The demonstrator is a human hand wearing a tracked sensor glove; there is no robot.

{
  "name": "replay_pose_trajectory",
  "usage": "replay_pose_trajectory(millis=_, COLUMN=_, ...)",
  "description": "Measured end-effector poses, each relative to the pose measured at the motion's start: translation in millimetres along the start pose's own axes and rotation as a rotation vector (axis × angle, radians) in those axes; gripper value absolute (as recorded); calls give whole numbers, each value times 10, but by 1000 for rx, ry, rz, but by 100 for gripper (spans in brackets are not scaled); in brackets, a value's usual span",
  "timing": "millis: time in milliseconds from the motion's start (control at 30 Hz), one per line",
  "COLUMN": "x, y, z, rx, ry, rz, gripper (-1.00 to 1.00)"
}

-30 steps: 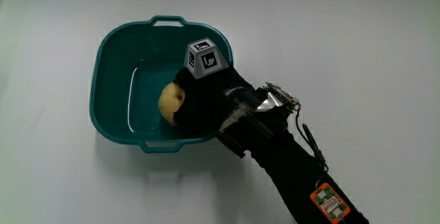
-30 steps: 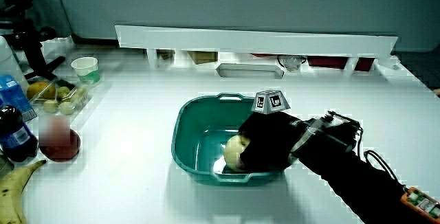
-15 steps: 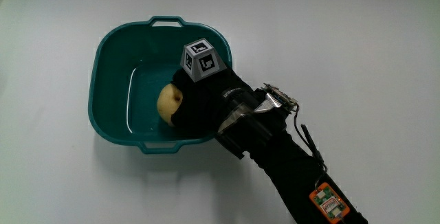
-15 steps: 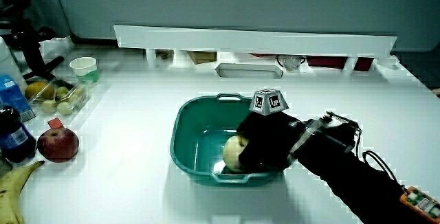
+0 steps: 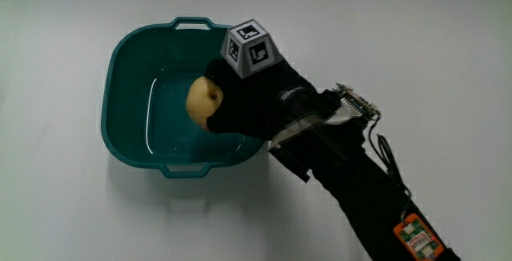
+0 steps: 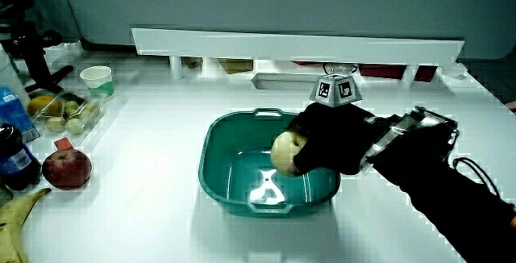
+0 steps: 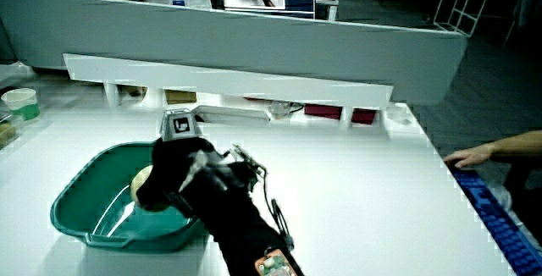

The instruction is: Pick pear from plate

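A pale yellow pear is held in the hand, lifted above the floor of a teal tub. In both side views the pear hangs clear over the tub's inside, near the rim closest to the forearm. The hand wears a black glove with a patterned cube on its back. Its fingers are curled around the pear.
A red apple, a banana, a dark bottle, a tray of small fruit and a paper cup stand at the table's edge. A low white partition runs along the table.
The hand has lifted the pear up from the tub's floor; it now hangs above the tub. The forearm has risen with it.
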Motion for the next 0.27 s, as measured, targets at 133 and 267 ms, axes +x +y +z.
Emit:
replay_pose_trajectory(millis=133, x=188, y=-67, z=76, rx=-52, ry=30, rz=31, gripper=100)
replay_pose_trajectory(millis=267, x=350, y=-284, z=281, rx=12, ry=17, rz=-23, gripper=100)
